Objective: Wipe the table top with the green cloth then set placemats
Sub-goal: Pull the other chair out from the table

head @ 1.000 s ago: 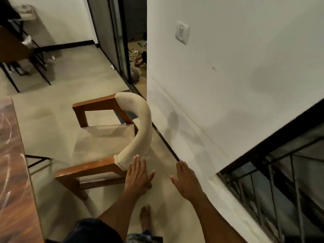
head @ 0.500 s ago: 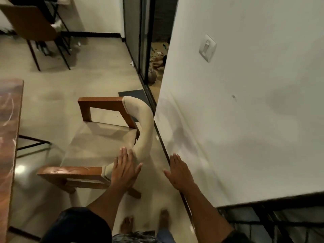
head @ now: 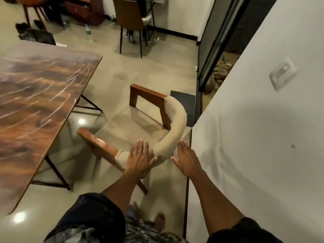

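Beige padding wraps the curved backrest of the low wooden-armed chair, which stands between the long brown streaked-wood table and the white plastered wall. The left hand lies flat against the outer curve of that backrest near its joint with the nearer wooden arm, fingers straight and together, thumb spread, gripping nothing. The right hand hovers just beside the backrest on its wall side, fingers straight and loosely spread, holding nothing; whether it touches the padding cannot be told.

The table's near long edge runs diagonally past the chair's front, and its far corner points toward the room beyond the chair; black metal legs show under that edge. A strip of glossy pale floor lies open between table edge and chair seat (narrow at the nearer arm, wider past the far arm). On the chair's other side the wall's corner edge stands just beside the backrest, leaving little room there. Beyond the chair a dark floor mat lies before a dark-framed sliding door, and farther off stands a brown dining chair with thin black legs.

A white wall switch sits on the wall above the chair; no writing on it is readable. No green cloth or placemat shows in view.
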Available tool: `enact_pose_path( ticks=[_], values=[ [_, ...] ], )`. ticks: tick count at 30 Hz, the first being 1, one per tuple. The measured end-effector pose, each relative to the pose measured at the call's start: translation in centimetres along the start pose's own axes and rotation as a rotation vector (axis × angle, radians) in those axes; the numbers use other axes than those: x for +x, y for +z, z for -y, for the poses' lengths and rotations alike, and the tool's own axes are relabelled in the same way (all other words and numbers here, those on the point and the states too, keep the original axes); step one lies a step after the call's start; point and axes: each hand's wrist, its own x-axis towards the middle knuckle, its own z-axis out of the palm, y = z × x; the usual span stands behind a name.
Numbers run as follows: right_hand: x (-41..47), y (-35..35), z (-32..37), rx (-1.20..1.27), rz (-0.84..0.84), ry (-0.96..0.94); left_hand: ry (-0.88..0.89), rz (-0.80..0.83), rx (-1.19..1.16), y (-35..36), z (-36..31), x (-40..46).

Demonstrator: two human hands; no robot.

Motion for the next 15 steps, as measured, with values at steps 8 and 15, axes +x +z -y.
enact_pose_path(
  ticks=[8,15],
  values=[
    [2.8,-0.4,-0.9,-0.058,0.054,-0.046,-0.071,0.007,-0.057,0.7,1.1,2.0],
    [6.8,-3.4,-0.9,-0.183,0.038,-0.082,-0.058,0.024,-0.035,0.0,0.8,4.4]
  ],
)
